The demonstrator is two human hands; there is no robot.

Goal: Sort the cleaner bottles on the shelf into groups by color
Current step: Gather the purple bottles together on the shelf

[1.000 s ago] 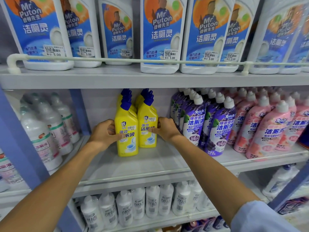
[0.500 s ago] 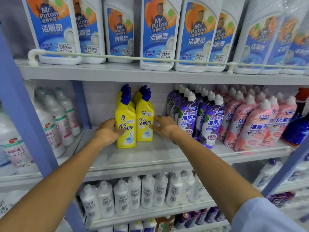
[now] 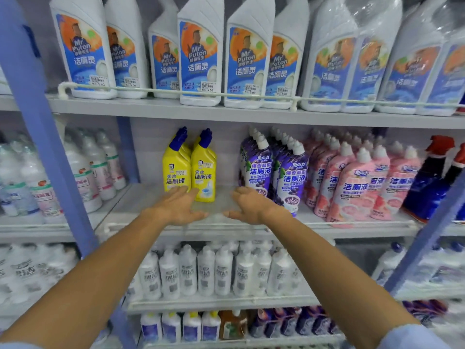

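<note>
Counts on the middle shelf (image 3: 141, 197), left to right:
- yellow bottles (image 3: 176, 170), blue caps: 2 in front, touching side by side, upright. More caps showed behind each; total depth of the rows unclear.
- purple bottles (image 3: 290, 180), white caps: 2 rows running back, 2 in front. Exact count not readable.
- pink bottles (image 3: 352, 187): several rows, packed tight against the purple ones. Too blurred to count.
- spray bottles (image 3: 427, 190), dark blue with red triggers: 2 visible at the far right.

A bare gap of shelf lay between yellow and purple.

My left hand (image 3: 176, 206) was loose, fingers straight and spread, holding nothing. Its fingertips overlapped the base of the left yellow bottle in view; contact unclear. My right hand (image 3: 251, 205) was the same, splayed and empty, over the gap with its fingertips just before the front purple bottle.

The top shelf (image 3: 176, 109) carried white jugs (image 3: 198, 61) with blue labels: 6 loose, then about 4 more in shrink-wrap on the right. The lower shelf (image 3: 226, 302) held a tight row of small white bottles (image 3: 206, 270), roughly 8 across the front.
</note>
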